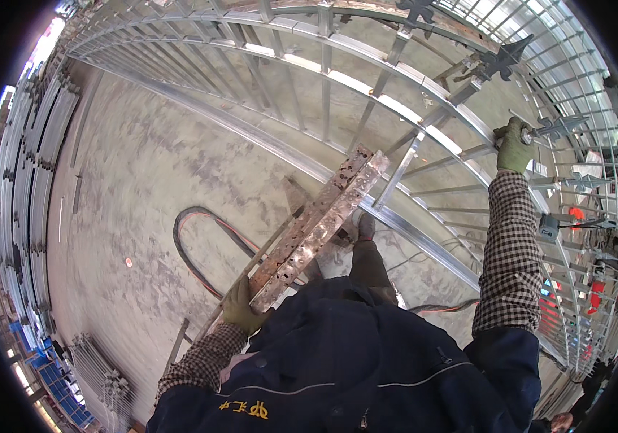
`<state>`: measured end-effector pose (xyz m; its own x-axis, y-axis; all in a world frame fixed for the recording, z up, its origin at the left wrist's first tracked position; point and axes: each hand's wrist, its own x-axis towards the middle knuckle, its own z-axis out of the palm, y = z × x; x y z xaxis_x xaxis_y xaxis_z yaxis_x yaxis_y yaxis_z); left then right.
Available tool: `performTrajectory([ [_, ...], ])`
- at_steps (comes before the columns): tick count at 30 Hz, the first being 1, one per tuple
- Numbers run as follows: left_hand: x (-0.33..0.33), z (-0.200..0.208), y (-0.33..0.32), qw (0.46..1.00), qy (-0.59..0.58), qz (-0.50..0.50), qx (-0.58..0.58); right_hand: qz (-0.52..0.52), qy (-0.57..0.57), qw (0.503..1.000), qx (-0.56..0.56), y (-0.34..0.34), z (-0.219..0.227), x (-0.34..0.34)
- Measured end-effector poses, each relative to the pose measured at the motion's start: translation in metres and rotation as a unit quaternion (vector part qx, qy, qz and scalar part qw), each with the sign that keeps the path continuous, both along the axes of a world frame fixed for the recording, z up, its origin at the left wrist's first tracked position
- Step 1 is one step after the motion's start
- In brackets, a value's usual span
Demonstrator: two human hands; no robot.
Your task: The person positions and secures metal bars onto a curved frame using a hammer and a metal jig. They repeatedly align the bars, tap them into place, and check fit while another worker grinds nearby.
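Observation:
My left hand (245, 309), in a green work glove, grips the near end of a rusty, pitted steel beam (314, 227). The beam slants up and to the right in front of my body. My right hand (516, 146), gloved the same way, reaches far out to the right and is closed around a fence picket just below its dark spear-shaped finial (560, 127). That picket belongs to a large silvery metal fence panel (352, 81) with curved rails. Another dark finial (502, 59) stands farther off along the panel. The palm sides of both gloves are hidden.
A long straight metal rail (229, 123) of the panel crosses the concrete floor. A looped black hose (179, 234) lies left of the beam. Stacked metal lengths (27, 180) line the far left, with bundled bars (103, 375) below. My shoe (366, 226) is beside the beam.

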<state>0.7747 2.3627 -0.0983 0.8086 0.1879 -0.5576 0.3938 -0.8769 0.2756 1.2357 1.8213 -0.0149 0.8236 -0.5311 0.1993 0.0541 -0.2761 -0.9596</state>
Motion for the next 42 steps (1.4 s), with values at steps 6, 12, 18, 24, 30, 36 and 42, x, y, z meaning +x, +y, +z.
performTrajectory([
  [6,-0.003,-0.008,0.002,1.000,-0.003,-0.009,0.009,-0.005,-0.015,1.000,0.026,0.002,0.000,0.000],
  [12,-0.006,-0.010,0.004,1.000,-0.009,-0.003,-0.002,-0.009,0.001,1.000,0.011,0.001,0.000,0.000],
  [18,-0.009,-0.012,0.005,0.998,-0.041,-0.035,0.013,-0.015,-0.004,1.000,0.008,0.003,0.002,-0.001],
  [24,-0.009,-0.012,0.006,0.999,-0.040,-0.032,0.011,-0.010,-0.008,1.000,0.014,0.003,0.001,0.000],
  [30,-0.007,-0.012,0.005,1.000,-0.003,-0.010,0.016,-0.014,-0.007,1.000,0.013,0.006,0.004,-0.002],
  [36,-0.010,-0.015,0.005,0.999,-0.047,-0.026,0.002,-0.019,0.009,1.000,0.005,0.004,0.002,-0.001],
  [42,-0.013,-0.020,0.007,0.995,-0.077,0.016,-0.066,-0.018,0.012,1.000,-0.022,-0.004,-0.004,0.004],
])
